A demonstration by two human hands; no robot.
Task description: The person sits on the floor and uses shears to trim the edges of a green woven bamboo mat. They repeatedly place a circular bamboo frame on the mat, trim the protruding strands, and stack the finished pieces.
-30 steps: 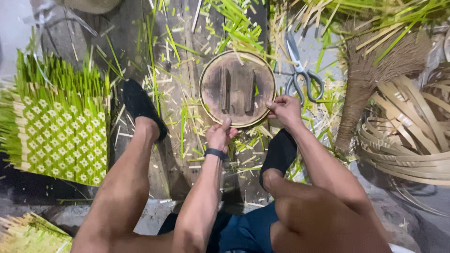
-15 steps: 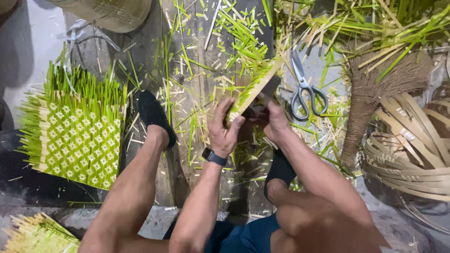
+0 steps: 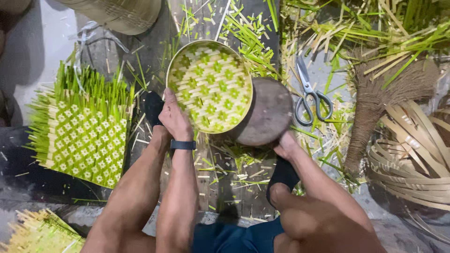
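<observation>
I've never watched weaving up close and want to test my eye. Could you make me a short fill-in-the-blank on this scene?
1. The left hand touches the rim of the round green-and-pale woven tray, whose pattern is ____.
2. The right hand grips a dark round wooden ____.
3. The grey-handled metal scissors lie to the ____ of the tray.

Missing words: checkered; block; right

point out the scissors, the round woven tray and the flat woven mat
scissors (image 3: 307,93): head view, on the pivot where the blades cross
round woven tray (image 3: 210,86): head view, middle of its checkered weave
flat woven mat (image 3: 86,140): head view, centre of its woven panel
</observation>
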